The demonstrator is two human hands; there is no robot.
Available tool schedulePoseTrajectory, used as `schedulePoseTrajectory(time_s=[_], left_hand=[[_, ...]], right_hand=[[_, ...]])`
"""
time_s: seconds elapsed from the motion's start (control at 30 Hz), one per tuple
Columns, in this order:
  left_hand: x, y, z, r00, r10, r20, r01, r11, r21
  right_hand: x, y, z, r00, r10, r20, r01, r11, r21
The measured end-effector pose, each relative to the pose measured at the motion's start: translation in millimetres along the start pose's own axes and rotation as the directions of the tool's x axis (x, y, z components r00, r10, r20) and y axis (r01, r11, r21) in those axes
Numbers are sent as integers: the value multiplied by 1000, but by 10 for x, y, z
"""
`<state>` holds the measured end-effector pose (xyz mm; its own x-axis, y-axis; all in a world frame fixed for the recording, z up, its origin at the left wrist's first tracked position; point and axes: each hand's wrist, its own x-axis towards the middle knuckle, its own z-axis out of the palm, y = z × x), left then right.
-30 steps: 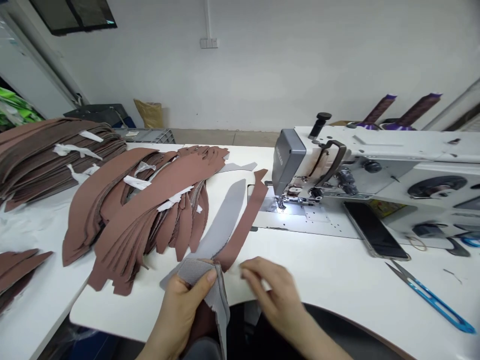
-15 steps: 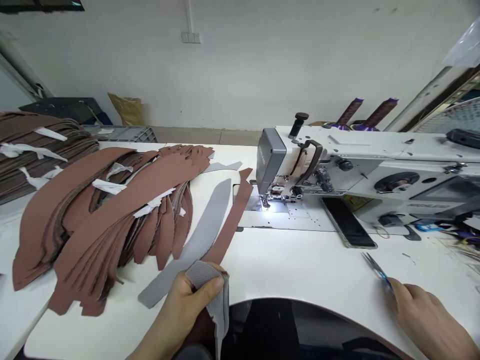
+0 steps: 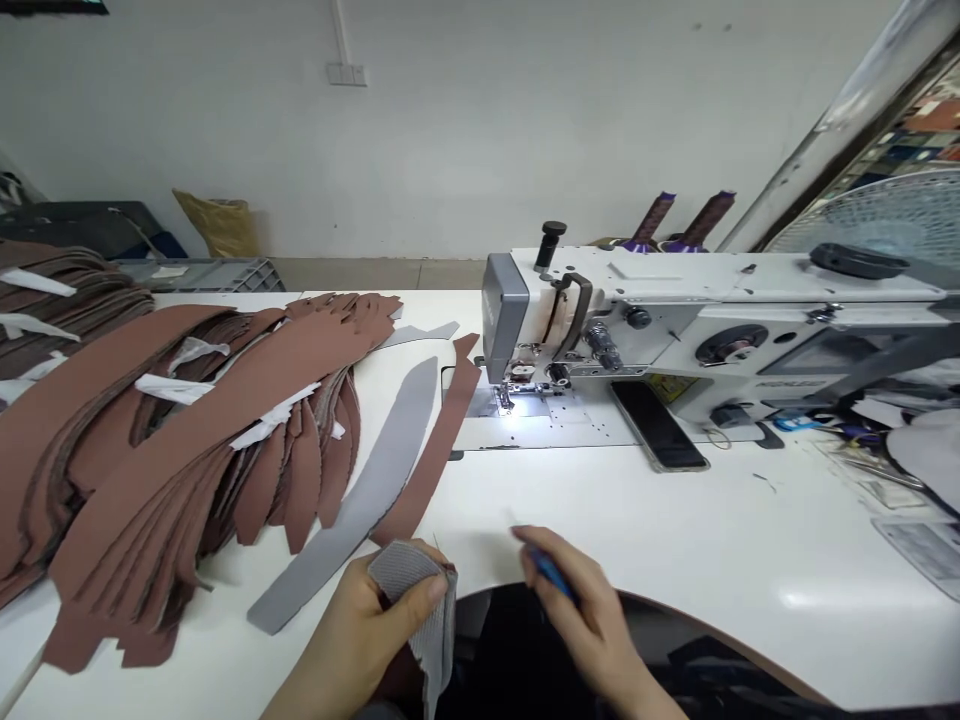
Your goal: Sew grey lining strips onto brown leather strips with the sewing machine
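Observation:
My left hand (image 3: 360, 630) is closed on the folded end of a grey mesh fabric piece (image 3: 409, 580) at the table's near edge. A brown strip (image 3: 435, 450) joined to it runs up toward the sewing machine needle (image 3: 504, 398), beside a long grey strip (image 3: 360, 500). My right hand (image 3: 577, 615) is closed on blue-handled thread snips (image 3: 544, 565), just right of the mesh piece, with the blades pointing toward it.
Large fanned piles of brown cut pieces (image 3: 172, 430) with white tags cover the table's left. The white sewing machine (image 3: 675, 320) stands at the back right, a black phone (image 3: 660, 425) on its bed. Tools and papers (image 3: 885, 470) lie at far right.
My right hand went right to the snips, picked them up and brought them back beside the mesh piece. My left hand kept its hold. The view shifted right.

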<state>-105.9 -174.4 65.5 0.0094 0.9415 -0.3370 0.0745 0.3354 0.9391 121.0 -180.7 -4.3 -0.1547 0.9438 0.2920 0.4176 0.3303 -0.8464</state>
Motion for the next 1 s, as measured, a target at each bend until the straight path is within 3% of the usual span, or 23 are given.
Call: schedulePoseTrajectory(time_s=[0.07, 0.13, 0.3, 0.4, 0.7, 0.9, 1.0], left_hand=[[-13, -3, -25, 1000, 12, -1, -12, 1000, 1], [-18, -17, -68, 999, 40, -3, -40, 999, -8], [29, -70, -157, 994, 99, 56, -102, 994, 42], [50, -64, -145, 993, 94, 65, -97, 994, 50], [9, -36, -88, 998, 59, -12, -59, 998, 3], [45, -75, -157, 992, 90, 84, -94, 994, 48], [28, -69, -93, 995, 82, 51, -84, 996, 39]], right_hand=[[199, -208, 70, 983, -104, 153, 92, 992, 80], [337, -337, 88, 956, -146, 253, 103, 979, 175], [481, -385, 90, 919, -68, 389, -59, 950, 306], [501, -377, 62, 917, -21, 398, -120, 938, 326], [510, -432, 77, 919, -13, 393, -110, 951, 288], [521, -463, 62, 923, -45, 382, -66, 960, 271], [509, -459, 42, 928, -45, 369, -60, 962, 267]])
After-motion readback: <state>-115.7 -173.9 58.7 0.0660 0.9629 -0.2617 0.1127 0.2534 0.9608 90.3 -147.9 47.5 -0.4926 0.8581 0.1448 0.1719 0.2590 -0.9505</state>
